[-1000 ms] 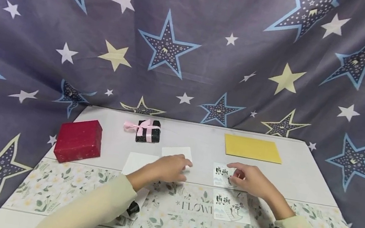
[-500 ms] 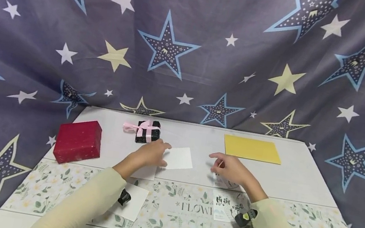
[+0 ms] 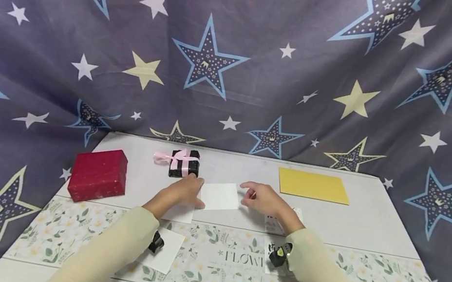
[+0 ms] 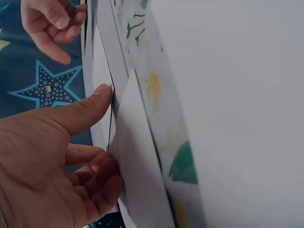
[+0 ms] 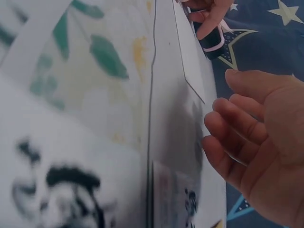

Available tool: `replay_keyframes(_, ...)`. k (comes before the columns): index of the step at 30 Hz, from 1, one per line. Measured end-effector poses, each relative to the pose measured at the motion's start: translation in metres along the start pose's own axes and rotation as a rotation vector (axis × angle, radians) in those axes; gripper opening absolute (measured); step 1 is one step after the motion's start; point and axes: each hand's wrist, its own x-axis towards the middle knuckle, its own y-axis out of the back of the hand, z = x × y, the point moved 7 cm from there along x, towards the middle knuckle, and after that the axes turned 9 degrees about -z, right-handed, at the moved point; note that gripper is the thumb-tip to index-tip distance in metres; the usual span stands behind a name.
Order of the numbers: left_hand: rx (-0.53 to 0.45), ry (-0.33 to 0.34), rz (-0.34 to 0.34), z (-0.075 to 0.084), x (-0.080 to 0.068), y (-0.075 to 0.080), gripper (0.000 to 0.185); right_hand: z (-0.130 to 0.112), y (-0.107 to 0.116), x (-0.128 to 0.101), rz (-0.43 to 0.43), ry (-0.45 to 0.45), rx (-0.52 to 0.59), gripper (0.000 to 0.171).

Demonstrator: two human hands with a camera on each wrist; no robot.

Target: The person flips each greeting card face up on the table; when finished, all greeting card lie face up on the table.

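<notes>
A blank white card [image 3: 220,196] lies flat on the table between my two hands. My left hand [image 3: 197,194] rests at the card's left edge, thumb stretched out and fingers loosely curled, holding nothing; the left wrist view shows its fingertips [image 4: 110,172] against white paper [image 4: 135,152]. My right hand [image 3: 246,194] hovers just right of the card with relaxed fingers [image 5: 223,111], empty. A black gift box with a pink ribbon [image 3: 184,163] stands just behind the left hand.
A red wrapped box [image 3: 98,174] sits at the left and a yellow envelope [image 3: 313,185] at the back right. Two more white cards [image 3: 166,251] lie under and near my left forearm. Printed cards [image 3: 276,225] lie partly under my right forearm, on the floral table runner [image 3: 363,281].
My right hand left the printed card and moved left to the white card's right edge. My left hand shifted left and back, off the card's top to its left edge.
</notes>
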Motion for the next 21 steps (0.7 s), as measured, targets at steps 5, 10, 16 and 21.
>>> replay_keyframes(5,-0.017,0.033,-0.003,-0.001,0.001,-0.002,0.083,0.0,-0.011,0.012,-0.019,-0.027,0.033,0.06)
replay_keyframes(10,-0.01,0.05,0.009,-0.002,0.003,-0.001,0.083,0.003,-0.017,0.02,-0.004,-0.078,0.037,0.072)
replay_keyframes(16,0.002,0.043,0.024,-0.001,0.003,-0.001,0.081,0.005,-0.023,0.025,-0.018,-0.147,-0.021,0.079)
replay_keyframes(21,0.003,0.053,0.03,0.0,0.001,0.0,0.081,0.005,-0.024,0.026,0.004,-0.17,-0.046,0.079)
